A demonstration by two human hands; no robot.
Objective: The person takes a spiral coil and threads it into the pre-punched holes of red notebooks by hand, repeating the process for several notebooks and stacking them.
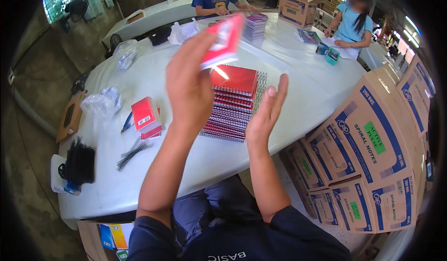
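Observation:
My left hand grips a red notebook by its left side, raised above the table and slightly blurred. Below it stands a tall stack of red spiral notebooks, their wire bindings showing along the near side. Beside the stack's right side is my right hand, fingers stretched out and holding nothing; whether it touches the stack I cannot tell. Loose wire spirals show at the stack's far right edge. A smaller pile of red notebooks lies left of my left forearm, with more dark spirals nearer me.
A bundle of black spirals sits at the table's left edge, near crumpled plastic. Cardboard cartons are stacked on the right. Across the table are two people, a notebook stack and an open carton.

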